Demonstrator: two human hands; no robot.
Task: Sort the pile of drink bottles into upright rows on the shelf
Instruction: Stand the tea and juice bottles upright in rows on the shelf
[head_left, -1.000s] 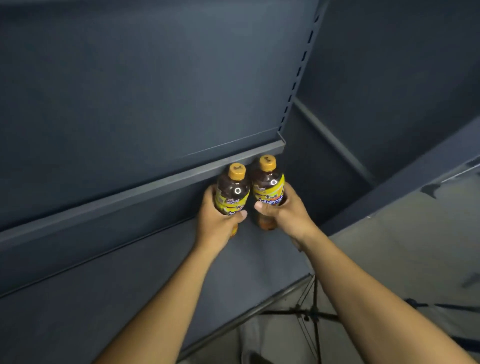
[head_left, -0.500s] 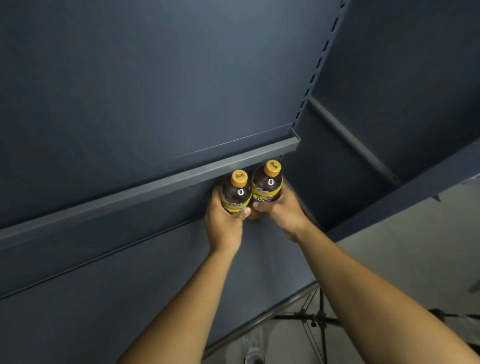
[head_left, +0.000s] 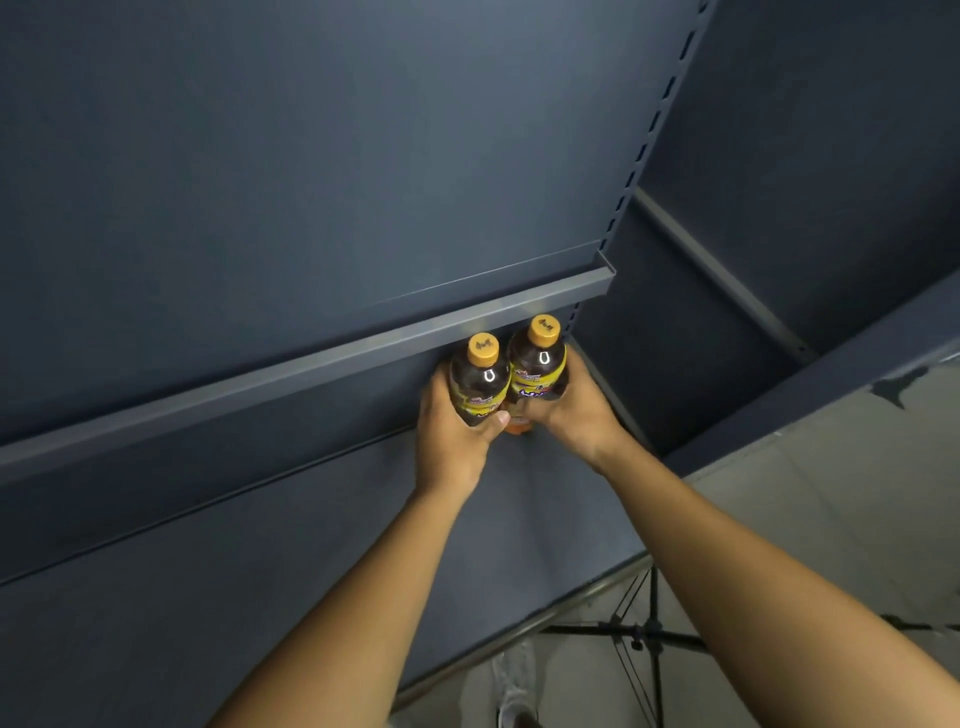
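- Premises: dark blue-grey metal shelving filled most of the view. The front lip of the upper shelf (head_left: 311, 364) ran diagonally across the middle, and the lower shelf (head_left: 234, 597) lay beneath it.
- A slotted upright (head_left: 655, 124) rose at the right end of the upper shelf. A pale grey floor (head_left: 831, 545) lay to the right of it.
- The dark legs of a tripod (head_left: 636, 631) stood on the floor near the lower shelf's front edge.
- Left bottle (head_left: 480, 382): dark drink, yellow label, orange-capped, upright. It was positioned just below the upper shelf's lip.
- Right bottle (head_left: 537, 364): same make (label text too small to read), upright and touching the left bottle. Its cap was level with the lip, close to the slotted upright.
- Left grip (head_left: 452, 436): fingers wrapped round the left bottle's body from the left, with the thumb across the front of the label.
- Right grip (head_left: 576, 415): curled round the right bottle's lower body from the right.
- Both bottles were over the rear right part of the lower shelf. The grips hid their bases, so it could not be told whether they rested on it.
- Both forearms reached in from the bottom of the view, bare to the frame edge.
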